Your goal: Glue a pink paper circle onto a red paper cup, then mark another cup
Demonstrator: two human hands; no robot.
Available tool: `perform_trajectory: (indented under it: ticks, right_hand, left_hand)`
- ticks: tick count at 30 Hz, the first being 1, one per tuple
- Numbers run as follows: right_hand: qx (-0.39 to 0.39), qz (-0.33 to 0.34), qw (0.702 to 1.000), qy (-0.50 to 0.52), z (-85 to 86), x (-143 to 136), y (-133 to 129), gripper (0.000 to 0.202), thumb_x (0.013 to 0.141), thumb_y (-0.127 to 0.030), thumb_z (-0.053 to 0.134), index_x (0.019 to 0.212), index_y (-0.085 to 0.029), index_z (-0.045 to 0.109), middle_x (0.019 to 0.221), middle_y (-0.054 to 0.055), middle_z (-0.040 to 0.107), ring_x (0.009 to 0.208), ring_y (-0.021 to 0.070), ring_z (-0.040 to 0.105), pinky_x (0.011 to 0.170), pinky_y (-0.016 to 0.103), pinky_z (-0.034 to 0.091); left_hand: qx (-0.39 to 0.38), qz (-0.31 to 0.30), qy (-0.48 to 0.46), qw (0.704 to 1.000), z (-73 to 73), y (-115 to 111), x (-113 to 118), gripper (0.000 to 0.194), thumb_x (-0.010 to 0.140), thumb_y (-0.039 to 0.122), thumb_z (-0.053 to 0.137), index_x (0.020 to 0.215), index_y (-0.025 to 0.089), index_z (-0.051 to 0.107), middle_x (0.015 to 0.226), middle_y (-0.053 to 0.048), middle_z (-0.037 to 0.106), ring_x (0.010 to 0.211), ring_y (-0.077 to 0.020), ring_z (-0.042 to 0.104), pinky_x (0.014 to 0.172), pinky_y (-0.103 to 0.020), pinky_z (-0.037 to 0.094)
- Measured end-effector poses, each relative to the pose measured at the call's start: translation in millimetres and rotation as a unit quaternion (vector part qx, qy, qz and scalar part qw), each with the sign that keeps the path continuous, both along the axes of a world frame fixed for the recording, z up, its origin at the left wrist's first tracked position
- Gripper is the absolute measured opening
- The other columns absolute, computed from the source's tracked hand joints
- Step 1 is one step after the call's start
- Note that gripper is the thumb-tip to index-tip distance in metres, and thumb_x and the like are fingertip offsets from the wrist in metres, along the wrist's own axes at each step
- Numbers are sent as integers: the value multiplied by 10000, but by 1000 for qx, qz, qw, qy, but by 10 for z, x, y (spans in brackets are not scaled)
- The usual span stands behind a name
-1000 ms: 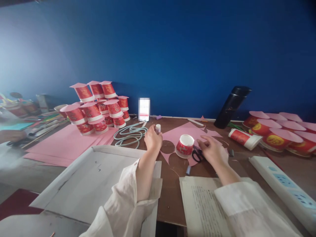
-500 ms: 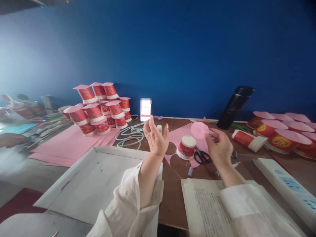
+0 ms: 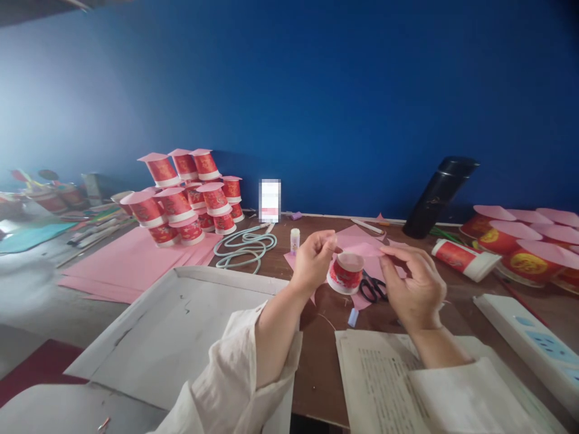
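Between my two hands a pink paper disc (image 3: 360, 248) is stretched almost edge-on, just above an upturned red paper cup (image 3: 345, 278) with a pale base. My left hand (image 3: 313, 260) is closed, thumb and fingers pinching the disc's left edge. On the opposite edge, my right hand (image 3: 413, 287) pinches the disc between thumb and forefinger. Black-handled scissors (image 3: 371, 289) lie beside the cup, partly over cut pink paper (image 3: 368, 268). A glue stick (image 3: 295, 239) stands uncapped behind my left hand, and a small lilac cap (image 3: 353, 317) lies in front of the cup.
Stacked red cups with pink paper tops (image 3: 176, 205) rise at the left, near pink sheets (image 3: 99, 271) and a white tray (image 3: 181, 325). A black flask (image 3: 438, 196), more topped cups (image 3: 525, 238) and a power strip (image 3: 536, 337) occupy the right.
My left hand has moved right and down from an open pose to pinch the disc's left edge. The disc has tipped from facing me to nearly flat over the cup.
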State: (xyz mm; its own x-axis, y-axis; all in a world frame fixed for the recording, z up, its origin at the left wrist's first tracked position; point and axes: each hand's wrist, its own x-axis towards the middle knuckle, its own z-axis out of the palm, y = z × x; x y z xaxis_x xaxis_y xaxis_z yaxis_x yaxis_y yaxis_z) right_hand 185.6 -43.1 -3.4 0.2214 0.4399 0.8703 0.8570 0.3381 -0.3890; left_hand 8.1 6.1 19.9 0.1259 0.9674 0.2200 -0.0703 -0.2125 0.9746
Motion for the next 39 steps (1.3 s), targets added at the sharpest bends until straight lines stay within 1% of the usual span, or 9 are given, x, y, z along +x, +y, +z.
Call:
perform_trajectory:
  ticks: [5, 10, 12, 15, 18, 21, 26, 33, 39]
  right_hand:
    - [-9, 32, 999, -18, 6, 2, -59, 121, 888, -267, 598, 943, -258, 705, 938, 40, 730, 926, 204, 671, 897, 410, 539]
    - [-40, 65, 996, 44, -13, -1, -78, 183, 856, -295, 645, 1029, -256, 689, 1052, 60, 703, 1008, 221, 659, 929, 436, 540]
    - [-88, 121, 981, 126, -46, 13, -61, 356, 843, -333, 662, 1192, -272, 626, 1220, 75, 649, 1102, 231, 638, 943, 445, 544]
    - [-182, 221, 933, 217, -112, 40, -25, 639, 818, -395, 695, 1402, -336, 444, 1449, 73, 507, 1321, 256, 513, 1038, 483, 494]
    - [-256, 273, 901, 221, -161, 36, -3, 826, 777, -432, 744, 1485, -378, 322, 1550, 68, 395, 1427, 281, 383, 1119, 533, 404]
    - [-285, 295, 887, 212, -172, -8, 1, 858, 772, -447, 751, 1500, -378, 303, 1570, 71, 366, 1432, 295, 373, 1138, 563, 365]
    - [-270, 280, 895, 217, -177, -60, 30, 822, 754, -467, 765, 1464, -345, 370, 1543, 75, 411, 1414, 285, 402, 1146, 561, 357]
    - [-246, 262, 912, 197, -193, -79, 98, 711, 744, -480, 770, 1373, -305, 487, 1406, 73, 559, 1303, 263, 528, 1126, 503, 398]
    - [-237, 252, 925, 154, -163, -93, 112, 605, 778, -509, 728, 1304, -269, 552, 1327, 80, 612, 1236, 269, 570, 1084, 488, 430]
  left_hand:
    - [-81, -38, -90, 992, 45, -6, 20, 217, 792, 234, 693, 997, 167, 666, 681, 31, 615, 579, -72, 517, 611, -226, 416]
    - [-128, -87, -171, 973, -13, 75, 7, 233, 738, 247, 746, 937, 158, 662, 689, 35, 600, 567, -50, 501, 607, -214, 405]
    - [-141, -100, -212, 962, -24, 115, -22, 273, 710, 253, 775, 943, 159, 669, 718, 32, 603, 584, -45, 509, 610, -207, 406]
    - [-148, -126, -283, 939, -12, 155, -79, 303, 686, 236, 795, 960, 166, 685, 770, 22, 609, 636, -51, 532, 623, -200, 422]
    - [-155, -148, -311, 926, 5, 165, -120, 287, 697, 213, 789, 967, 174, 701, 785, 17, 607, 651, -57, 534, 608, -195, 432]
    - [-164, -166, -319, 919, -3, 164, -131, 281, 711, 210, 785, 978, 177, 705, 764, 22, 592, 612, -50, 513, 585, -192, 435]
    - [-169, -173, -326, 914, -33, 169, -132, 275, 723, 203, 778, 985, 174, 701, 697, 40, 548, 575, -41, 492, 574, -182, 427]
    - [-174, -181, -329, 910, -5, 152, -142, 286, 710, 204, 788, 979, 171, 695, 701, 36, 553, 570, -45, 487, 550, -181, 407]
    - [-170, -190, -321, 912, -14, 165, -140, 337, 685, 223, 816, 989, 154, 687, 733, 28, 574, 563, -44, 487, 550, -194, 393]
